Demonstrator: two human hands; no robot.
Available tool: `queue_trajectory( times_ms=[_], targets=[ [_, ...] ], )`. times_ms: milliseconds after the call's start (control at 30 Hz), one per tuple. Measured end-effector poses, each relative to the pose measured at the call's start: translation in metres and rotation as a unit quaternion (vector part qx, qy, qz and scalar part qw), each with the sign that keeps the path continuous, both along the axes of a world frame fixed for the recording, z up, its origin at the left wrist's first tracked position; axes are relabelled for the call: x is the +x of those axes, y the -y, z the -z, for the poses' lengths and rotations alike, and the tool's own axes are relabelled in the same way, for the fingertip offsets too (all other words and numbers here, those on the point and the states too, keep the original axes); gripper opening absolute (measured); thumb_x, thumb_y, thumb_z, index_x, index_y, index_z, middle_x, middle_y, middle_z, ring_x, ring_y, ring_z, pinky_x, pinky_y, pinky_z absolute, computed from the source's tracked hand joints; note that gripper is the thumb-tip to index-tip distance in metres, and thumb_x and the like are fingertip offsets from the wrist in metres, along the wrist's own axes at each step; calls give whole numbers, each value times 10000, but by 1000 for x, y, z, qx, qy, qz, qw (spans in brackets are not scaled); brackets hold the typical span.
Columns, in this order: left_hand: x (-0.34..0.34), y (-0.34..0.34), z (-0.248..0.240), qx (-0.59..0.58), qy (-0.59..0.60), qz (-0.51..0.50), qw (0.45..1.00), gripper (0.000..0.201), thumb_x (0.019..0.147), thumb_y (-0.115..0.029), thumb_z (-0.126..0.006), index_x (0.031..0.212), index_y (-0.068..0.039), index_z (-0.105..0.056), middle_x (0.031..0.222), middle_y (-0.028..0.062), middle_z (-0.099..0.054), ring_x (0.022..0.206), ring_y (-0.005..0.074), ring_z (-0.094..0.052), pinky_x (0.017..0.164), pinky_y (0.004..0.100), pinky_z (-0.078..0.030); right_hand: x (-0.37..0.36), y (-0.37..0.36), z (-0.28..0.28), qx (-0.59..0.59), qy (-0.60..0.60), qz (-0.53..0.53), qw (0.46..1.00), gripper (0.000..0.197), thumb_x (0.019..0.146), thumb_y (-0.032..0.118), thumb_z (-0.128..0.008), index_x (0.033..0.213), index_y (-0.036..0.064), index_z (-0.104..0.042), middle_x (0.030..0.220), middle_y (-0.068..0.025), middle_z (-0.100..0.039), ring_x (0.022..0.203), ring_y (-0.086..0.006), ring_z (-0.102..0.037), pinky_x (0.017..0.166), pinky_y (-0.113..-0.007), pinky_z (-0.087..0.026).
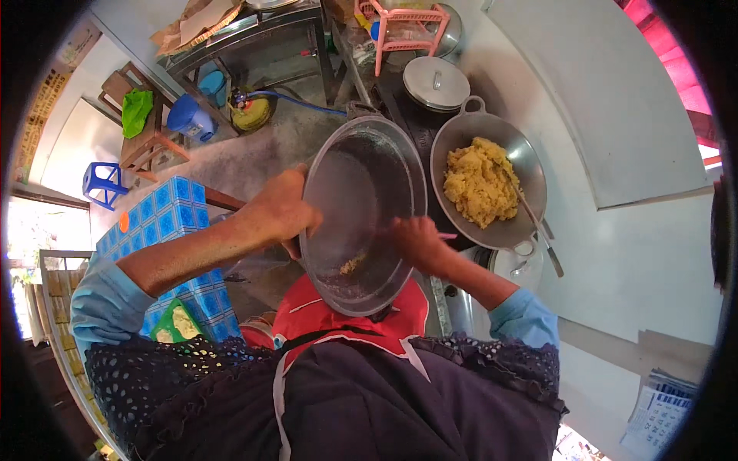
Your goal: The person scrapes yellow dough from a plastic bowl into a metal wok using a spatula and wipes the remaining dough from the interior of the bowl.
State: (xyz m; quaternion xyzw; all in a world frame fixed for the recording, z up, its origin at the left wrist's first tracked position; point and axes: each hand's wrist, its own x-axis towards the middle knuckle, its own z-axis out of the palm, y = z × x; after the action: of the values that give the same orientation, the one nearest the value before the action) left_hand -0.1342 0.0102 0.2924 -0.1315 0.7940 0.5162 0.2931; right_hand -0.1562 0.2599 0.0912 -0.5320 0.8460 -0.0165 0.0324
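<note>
A deep grey metal pot (pixel 350 180) is tipped in front of me, its mouth facing up toward me. With fingers wrapped over its left rim, my left hand (pixel 284 207) grips it. My right hand (pixel 419 244) is closed at the pot's right side, a little blurred. From that fist pokes a thin pink handle (pixel 447 235); the rest of this tool is hidden or smeared. A small clump of yellow crumbs (pixel 352 265) clings inside the pot. Right of it, a large two-handled wok (pixel 530 142) holds a yellow mashed mass (pixel 480 180), with a long-handled metal utensil (pixel 530 207) resting in it.
Behind the wok stands a lidded pot (pixel 437 81), near a pink plastic rack (pixel 403 31). A red stool (pixel 304 307) is below the tipped pot. To my left is a table with blue checked cloth (pixel 165 211). A gas cylinder (pixel 252 114) with a blue hose sits farther back.
</note>
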Motion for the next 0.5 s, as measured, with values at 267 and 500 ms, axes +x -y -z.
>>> queue_trajectory(
  times_ms=[267, 500],
  targets=[
    [-31, -57, -14, -39, -44, 75, 995, 591, 609, 47, -559, 1172, 71, -381, 928, 236, -582, 693, 348, -645, 396, 379, -560, -116, -19, -68, 28, -48, 29, 998, 150, 806, 200, -565, 785, 87, -661, 691, -72, -654, 673, -260, -661, 550, -381, -497],
    [-43, -84, -17, -61, -106, 72, 990, 605, 612, 9, -572, 1178, 102, -379, 803, 226, -609, 690, 308, -649, 417, 352, -532, -120, -53, -73, 88, 12, -42, 995, 137, 736, 232, -630, 742, 107, -686, 700, -69, -648, 684, -246, -661, 574, -390, -505]
  ],
)
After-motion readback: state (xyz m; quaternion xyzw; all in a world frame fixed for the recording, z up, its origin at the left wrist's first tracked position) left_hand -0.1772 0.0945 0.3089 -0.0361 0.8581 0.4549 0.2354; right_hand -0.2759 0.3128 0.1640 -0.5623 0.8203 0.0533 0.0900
